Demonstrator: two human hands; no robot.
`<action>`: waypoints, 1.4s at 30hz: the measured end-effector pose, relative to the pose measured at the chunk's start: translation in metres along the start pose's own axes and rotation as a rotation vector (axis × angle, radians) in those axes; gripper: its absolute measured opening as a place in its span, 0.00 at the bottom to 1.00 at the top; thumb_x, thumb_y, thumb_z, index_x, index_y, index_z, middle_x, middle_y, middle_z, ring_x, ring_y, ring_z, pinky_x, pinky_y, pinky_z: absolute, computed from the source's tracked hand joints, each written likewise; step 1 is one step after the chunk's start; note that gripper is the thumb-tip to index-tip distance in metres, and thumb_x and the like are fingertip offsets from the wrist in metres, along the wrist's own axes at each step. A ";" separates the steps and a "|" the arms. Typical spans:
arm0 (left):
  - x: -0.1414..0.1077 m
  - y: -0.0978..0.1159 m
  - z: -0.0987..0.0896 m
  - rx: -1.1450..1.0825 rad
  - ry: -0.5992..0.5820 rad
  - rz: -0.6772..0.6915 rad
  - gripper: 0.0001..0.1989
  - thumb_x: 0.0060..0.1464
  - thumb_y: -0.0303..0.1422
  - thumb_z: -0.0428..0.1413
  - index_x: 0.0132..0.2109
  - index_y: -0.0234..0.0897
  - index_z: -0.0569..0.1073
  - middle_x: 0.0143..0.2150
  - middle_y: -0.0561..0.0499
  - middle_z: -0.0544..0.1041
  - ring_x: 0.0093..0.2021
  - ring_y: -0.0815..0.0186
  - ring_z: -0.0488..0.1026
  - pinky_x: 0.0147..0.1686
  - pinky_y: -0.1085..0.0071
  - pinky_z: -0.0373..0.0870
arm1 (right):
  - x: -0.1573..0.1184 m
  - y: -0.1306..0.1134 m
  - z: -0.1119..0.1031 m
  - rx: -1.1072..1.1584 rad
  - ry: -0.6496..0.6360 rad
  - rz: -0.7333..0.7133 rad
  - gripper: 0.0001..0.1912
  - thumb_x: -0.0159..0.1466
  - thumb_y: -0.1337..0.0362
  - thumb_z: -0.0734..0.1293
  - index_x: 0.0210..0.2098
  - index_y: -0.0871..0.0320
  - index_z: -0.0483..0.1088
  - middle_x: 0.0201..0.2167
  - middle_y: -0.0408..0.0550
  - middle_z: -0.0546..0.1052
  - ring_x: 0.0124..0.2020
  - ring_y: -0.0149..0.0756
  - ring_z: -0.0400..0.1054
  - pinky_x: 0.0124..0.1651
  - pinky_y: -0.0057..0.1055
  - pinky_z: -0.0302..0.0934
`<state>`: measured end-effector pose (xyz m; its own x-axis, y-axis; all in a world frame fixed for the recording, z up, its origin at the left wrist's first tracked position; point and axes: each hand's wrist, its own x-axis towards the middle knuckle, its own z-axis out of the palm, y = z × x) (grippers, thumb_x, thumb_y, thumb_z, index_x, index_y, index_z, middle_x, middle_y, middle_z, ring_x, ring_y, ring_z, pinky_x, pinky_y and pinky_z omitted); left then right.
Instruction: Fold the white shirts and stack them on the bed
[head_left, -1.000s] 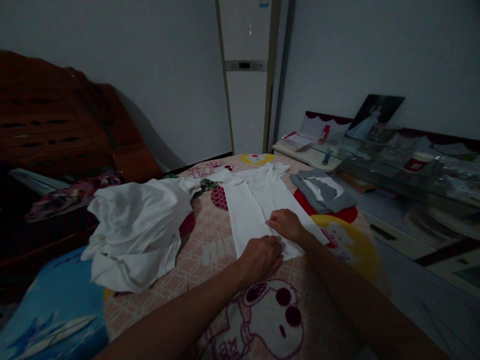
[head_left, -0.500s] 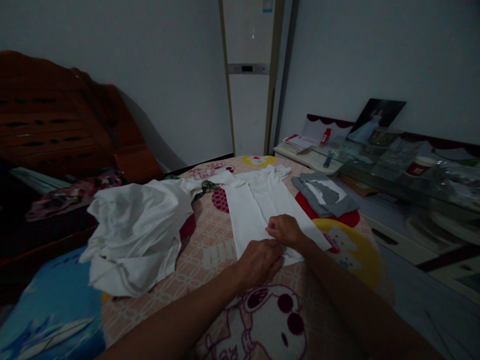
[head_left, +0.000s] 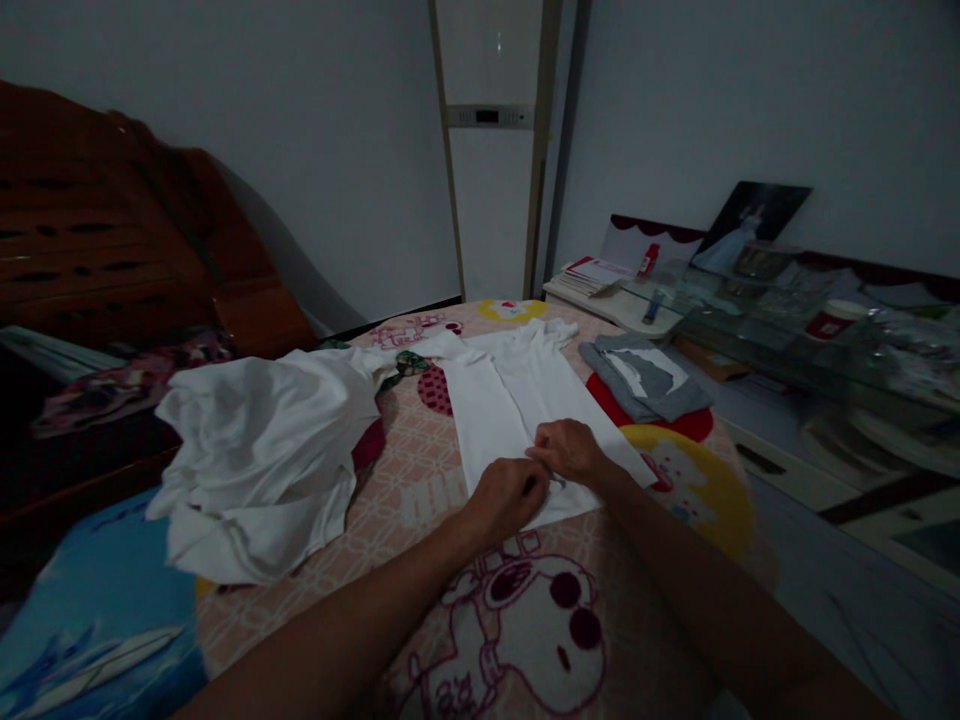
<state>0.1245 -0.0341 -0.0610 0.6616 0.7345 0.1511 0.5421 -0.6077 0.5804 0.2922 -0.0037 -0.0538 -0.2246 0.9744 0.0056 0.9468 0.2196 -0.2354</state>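
A white shirt (head_left: pixel 486 412) lies on the table, its long sides folded inward so that a seam runs down the middle. At its near end my left hand (head_left: pixel 510 494) is closed, fingers curled down on the cloth. Just beyond and to the right, my right hand (head_left: pixel 568 450) pinches the shirt near the middle seam. The two hands almost touch, and the fingertips are partly hidden. Left of them sits a loose heap of white clothing (head_left: pixel 262 450). A grey folded garment (head_left: pixel 641 378) with a white patch rests at the right.
A patterned cloth (head_left: pixel 420 470) with cartoon figures covers the rounded table. Beyond its right edge stands a glass-topped cabinet (head_left: pixel 720 325) with a red and white cup (head_left: pixel 832 322). A wooden bench (head_left: pixel 90 220) is at the left, a blue printed cloth (head_left: pixel 97 610) below it.
My left hand has shifted slightly forward and left on the shirt, its fingers now drawn nearer my right hand's fingertips. The view has tilted down a little.
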 end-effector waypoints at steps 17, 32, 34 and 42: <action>-0.003 0.021 0.009 0.367 -0.103 0.136 0.13 0.62 0.38 0.50 0.50 0.37 0.68 0.46 0.46 0.76 0.42 0.60 0.75 0.38 0.67 0.70 | 0.000 -0.002 -0.004 0.083 0.001 0.002 0.12 0.61 0.54 0.67 0.32 0.57 0.76 0.31 0.45 0.80 0.33 0.33 0.71 0.34 0.27 0.52; -0.012 0.022 -0.007 0.528 -0.221 -0.005 0.14 0.61 0.26 0.43 0.52 0.35 0.64 0.45 0.44 0.74 0.44 0.58 0.73 0.39 0.64 0.72 | -0.001 0.000 0.002 0.106 0.062 0.020 0.10 0.60 0.56 0.69 0.30 0.56 0.76 0.28 0.45 0.80 0.31 0.32 0.70 0.33 0.27 0.52; -0.011 0.022 -0.008 0.536 -0.246 -0.002 0.14 0.62 0.27 0.42 0.53 0.36 0.64 0.43 0.45 0.75 0.41 0.59 0.75 0.37 0.64 0.72 | -0.002 -0.001 0.002 0.109 0.070 0.022 0.10 0.59 0.56 0.69 0.30 0.56 0.76 0.28 0.45 0.79 0.30 0.32 0.70 0.32 0.27 0.52; -0.016 0.029 -0.035 0.544 -0.354 0.068 0.12 0.60 0.24 0.44 0.49 0.35 0.66 0.41 0.45 0.76 0.36 0.59 0.77 0.34 0.66 0.71 | -0.007 -0.004 -0.001 0.158 0.075 -0.027 0.10 0.59 0.56 0.71 0.28 0.57 0.75 0.26 0.44 0.79 0.28 0.31 0.69 0.32 0.26 0.52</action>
<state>0.1113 -0.0530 -0.0187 0.7841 0.6014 -0.1533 0.6162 -0.7838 0.0768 0.2906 -0.0117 -0.0518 -0.2260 0.9704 0.0847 0.8913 0.2411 -0.3839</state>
